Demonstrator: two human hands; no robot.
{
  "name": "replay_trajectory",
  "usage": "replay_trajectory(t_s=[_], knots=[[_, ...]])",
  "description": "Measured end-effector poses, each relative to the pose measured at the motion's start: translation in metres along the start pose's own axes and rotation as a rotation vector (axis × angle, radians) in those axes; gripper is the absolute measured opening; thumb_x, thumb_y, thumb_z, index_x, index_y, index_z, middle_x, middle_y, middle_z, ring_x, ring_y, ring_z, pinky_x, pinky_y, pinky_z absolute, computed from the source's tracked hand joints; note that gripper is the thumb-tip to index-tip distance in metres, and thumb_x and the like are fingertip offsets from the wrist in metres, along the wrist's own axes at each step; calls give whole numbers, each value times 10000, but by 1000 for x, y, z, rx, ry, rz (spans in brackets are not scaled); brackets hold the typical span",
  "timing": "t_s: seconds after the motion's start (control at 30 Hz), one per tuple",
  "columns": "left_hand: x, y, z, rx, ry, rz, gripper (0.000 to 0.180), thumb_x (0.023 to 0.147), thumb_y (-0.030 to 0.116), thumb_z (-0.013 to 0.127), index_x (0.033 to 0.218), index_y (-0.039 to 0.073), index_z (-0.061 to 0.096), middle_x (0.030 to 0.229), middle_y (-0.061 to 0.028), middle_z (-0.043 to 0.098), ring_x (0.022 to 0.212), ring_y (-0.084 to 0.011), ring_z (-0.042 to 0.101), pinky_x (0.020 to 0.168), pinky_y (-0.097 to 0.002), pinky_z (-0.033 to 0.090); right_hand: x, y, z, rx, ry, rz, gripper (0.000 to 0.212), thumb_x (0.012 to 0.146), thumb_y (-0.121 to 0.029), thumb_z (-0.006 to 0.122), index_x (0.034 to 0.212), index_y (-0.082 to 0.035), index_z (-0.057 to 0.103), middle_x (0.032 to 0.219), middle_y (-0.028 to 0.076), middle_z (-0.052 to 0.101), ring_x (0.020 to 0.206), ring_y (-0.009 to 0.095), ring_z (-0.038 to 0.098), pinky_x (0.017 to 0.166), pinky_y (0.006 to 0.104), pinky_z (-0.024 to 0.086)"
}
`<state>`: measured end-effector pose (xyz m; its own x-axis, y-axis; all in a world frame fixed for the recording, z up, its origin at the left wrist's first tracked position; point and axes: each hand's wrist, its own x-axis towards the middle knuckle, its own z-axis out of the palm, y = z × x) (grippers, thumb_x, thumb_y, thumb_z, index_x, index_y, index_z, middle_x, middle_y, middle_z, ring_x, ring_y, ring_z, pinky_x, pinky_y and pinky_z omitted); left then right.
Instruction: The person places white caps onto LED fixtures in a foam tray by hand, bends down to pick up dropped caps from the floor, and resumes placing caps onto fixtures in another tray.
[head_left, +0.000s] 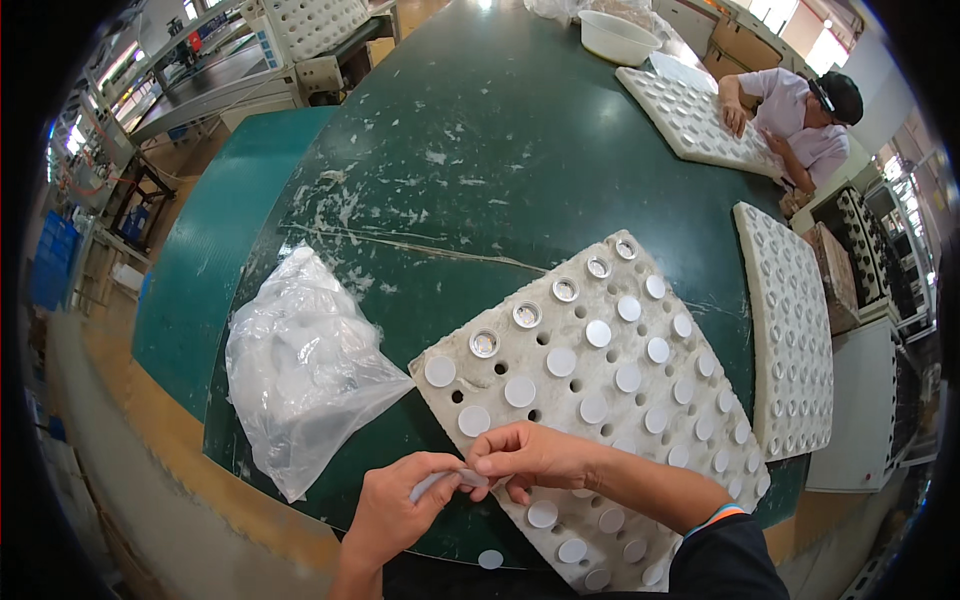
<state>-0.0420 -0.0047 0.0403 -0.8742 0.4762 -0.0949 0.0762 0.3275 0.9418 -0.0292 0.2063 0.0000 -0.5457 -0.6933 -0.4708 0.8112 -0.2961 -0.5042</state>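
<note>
A small white disc (452, 482) is sitting pinched between the fingers (478, 468) of both hands, held just above the near edge of the white perforated tray (560, 400).

Both hands (455, 490) are bare, without gloves. At the lower right of the frame, a dark sleeve (725, 560) covers the right arm, with a thin blue-and-orange band (716, 514) at its cuff.
</note>
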Motion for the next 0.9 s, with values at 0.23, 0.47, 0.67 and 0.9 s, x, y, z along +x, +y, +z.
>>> replay_trajectory(t_s=[0.23,0.47,0.67,0.9], knots=[[6,-5,6,-226,170,-217,160,837,56,622,989,6,611,783,-83,665,557,-96,571,494,-197,421,-5,-24,4,-362,332,-400,219,842,-185,669,1007,-42,649,897,14,643,797,78,602,594,219,480],[7,-29,5,-922,120,-473,270,907,158,507,1075,-52,541,865,-167,648,526,-78,543,382,-176,378,27,-48,-37,-1599,847,-1113,344,695,-60,744,1027,-116,675,1004,58,628,894,251,568,767,345,493],[6,-37,3,-818,93,-485,307,907,166,541,1107,-68,537,895,-178,656,538,-64,537,408,-164,384,38,-45,-50,-1698,865,-1172,324,674,-84,742,986,-97,657,1008,49,612,882,258,568,752,353,491],[7,-36,3,-787,112,-487,289,885,165,573,1074,-52,546,872,-191,657,514,-71,535,392,-158,364,39,-46,-50,-1721,839,-1165,300,679,-73,732,971,-77,665,1013,50,611,891,245,567,763,346,483]])
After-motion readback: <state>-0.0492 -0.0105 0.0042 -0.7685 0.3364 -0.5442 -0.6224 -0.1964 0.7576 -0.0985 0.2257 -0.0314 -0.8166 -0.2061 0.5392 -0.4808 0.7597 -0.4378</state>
